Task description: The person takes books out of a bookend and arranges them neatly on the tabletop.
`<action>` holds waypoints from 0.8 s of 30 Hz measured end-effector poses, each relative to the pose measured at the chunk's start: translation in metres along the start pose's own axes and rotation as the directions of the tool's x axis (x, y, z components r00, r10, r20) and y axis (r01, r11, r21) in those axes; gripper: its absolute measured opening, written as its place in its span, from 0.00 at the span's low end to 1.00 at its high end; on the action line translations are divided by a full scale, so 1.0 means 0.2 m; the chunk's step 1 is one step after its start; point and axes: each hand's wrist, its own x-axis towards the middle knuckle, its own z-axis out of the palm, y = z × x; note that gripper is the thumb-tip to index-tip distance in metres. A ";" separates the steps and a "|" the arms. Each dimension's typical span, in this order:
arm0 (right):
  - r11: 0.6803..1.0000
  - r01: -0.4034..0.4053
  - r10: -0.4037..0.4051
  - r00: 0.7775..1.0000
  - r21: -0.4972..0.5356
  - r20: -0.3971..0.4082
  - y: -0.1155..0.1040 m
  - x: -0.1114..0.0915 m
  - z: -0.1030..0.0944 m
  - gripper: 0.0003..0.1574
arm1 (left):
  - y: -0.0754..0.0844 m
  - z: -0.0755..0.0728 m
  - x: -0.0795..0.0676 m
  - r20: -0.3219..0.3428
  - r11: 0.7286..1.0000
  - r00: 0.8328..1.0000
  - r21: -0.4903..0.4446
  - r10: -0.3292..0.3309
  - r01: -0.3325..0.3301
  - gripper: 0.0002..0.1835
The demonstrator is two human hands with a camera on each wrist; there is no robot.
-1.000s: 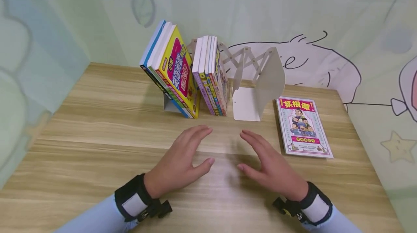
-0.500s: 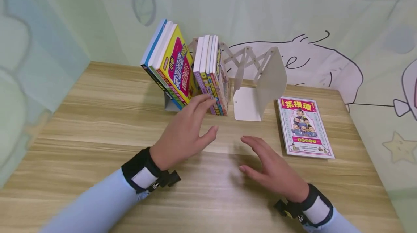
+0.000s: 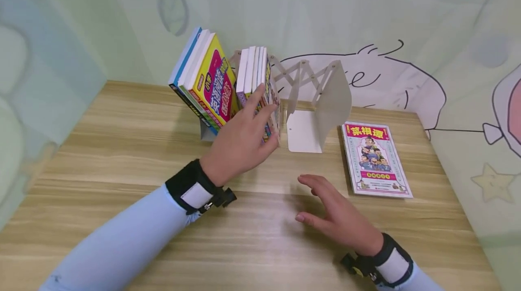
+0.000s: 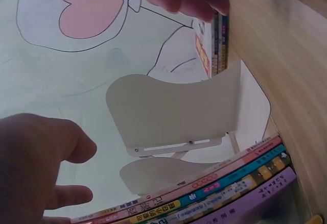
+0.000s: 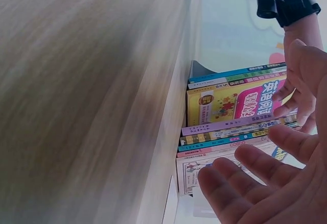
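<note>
My left hand [image 3: 240,141] is at the front of a row of thin books [image 3: 249,71], its fingers extended over their spines. Whether the fingertips touch them is hard to tell. In the left wrist view the thumb and fingers of the left hand [image 4: 36,165] are spread apart beside the spines [image 4: 214,183]. This row stands slightly tilted in an off-white expandable bookend rack [image 3: 334,96]. Larger books [image 3: 215,85], a yellow one outermost, lean left beside it, partly hidden by my hand. My right hand [image 3: 343,221] hovers above the table, fingers relaxed, holding nothing.
A pink-and-white book [image 3: 376,159] lies flat on the wooden table [image 3: 122,182], right of the rack. One rack section [image 3: 304,132] between its panels has its white base showing. A printed cloth backdrop [image 3: 252,6] rises behind and at both sides.
My left hand has moved forward from above the table to the spines of the thin books. My right hand has stayed nearly in place. The books have not visibly shifted.
</note>
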 end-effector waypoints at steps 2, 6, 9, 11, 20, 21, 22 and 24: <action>1.000 -0.007 0.007 1.000 0.005 0.008 0.00 0.00 0.00 0.46 | -0.01 0.00 -0.01 -0.005 1.000 1.000 0.028 0.013 -0.013 0.30; 1.000 -0.018 0.018 1.000 0.002 0.022 0.00 0.00 0.00 0.45 | -0.02 0.01 -0.02 -0.036 0.993 0.998 0.107 0.060 -0.056 0.29; 1.000 -0.007 0.007 1.000 -0.003 0.019 0.00 0.00 0.01 0.45 | -0.03 0.02 -0.02 -0.045 0.975 0.992 0.194 0.119 -0.109 0.30; 1.000 0.003 -0.003 1.000 0.000 0.014 0.00 -0.01 0.02 0.43 | -0.04 0.02 -0.03 -0.040 0.959 0.987 0.245 0.159 -0.144 0.31; 0.999 -0.021 0.020 1.000 0.035 0.017 0.01 -0.02 0.02 0.40 | -0.03 0.03 -0.10 -0.045 0.961 0.978 0.204 0.202 -0.189 0.28; 0.999 -0.025 0.024 1.000 0.036 0.020 0.01 -0.02 0.02 0.40 | -0.03 0.03 -0.10 -0.053 0.966 0.979 0.179 0.198 -0.186 0.27; 0.999 -0.027 0.026 0.999 0.039 0.022 0.01 -0.02 0.02 0.40 | -0.03 0.03 -0.11 -0.064 0.972 0.979 0.152 0.192 -0.181 0.27; 0.999 -0.029 0.028 0.999 0.045 0.027 0.01 -0.02 0.02 0.39 | -0.03 0.04 -0.11 -0.085 0.981 0.982 0.102 0.171 -0.162 0.27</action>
